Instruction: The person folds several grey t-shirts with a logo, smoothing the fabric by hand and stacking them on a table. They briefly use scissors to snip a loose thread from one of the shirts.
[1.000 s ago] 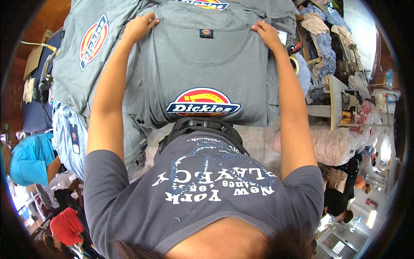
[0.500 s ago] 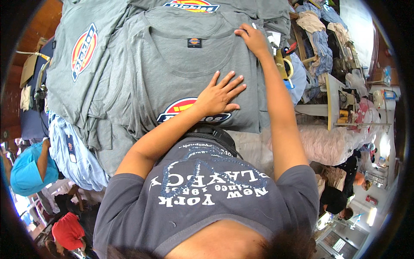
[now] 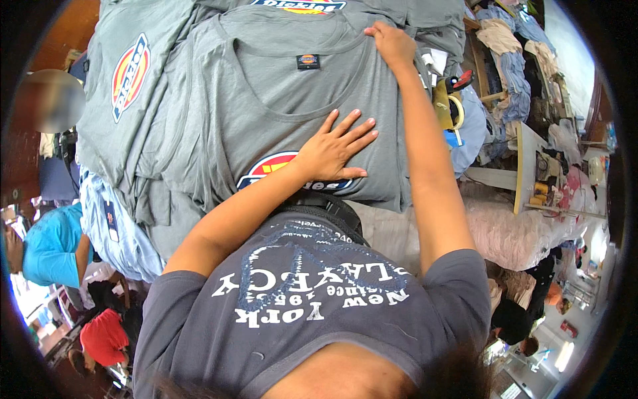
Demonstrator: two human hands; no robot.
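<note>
A grey T-shirt (image 3: 279, 143) with a wide neckline and a coloured print low on its front lies on top of other grey shirts. My left hand (image 3: 335, 149) rests flat on its chest, fingers spread, just above and partly over the print. At the shirt's far right shoulder, beside the neckline, my right hand (image 3: 393, 45) grips the fabric with curled fingers. Some of those fingertips are hidden. Inside the back of the neck sits a small dark label (image 3: 308, 62).
More grey printed shirts (image 3: 129, 133) spread left and behind. A yellow tape roll (image 3: 456, 112) and a red-and-black tool (image 3: 462, 80) lie right of the pile. Light blue garments (image 3: 116, 223) hang at left, near a person in a blue top (image 3: 53, 246). Wrapped pink bundles (image 3: 508, 226) stand at right.
My right hand has shifted slightly farther away and right, its fingers more curled on the shoulder fabric. The neckline is pulled into a slanted, pointed shape. My left hand stays flat in place.
</note>
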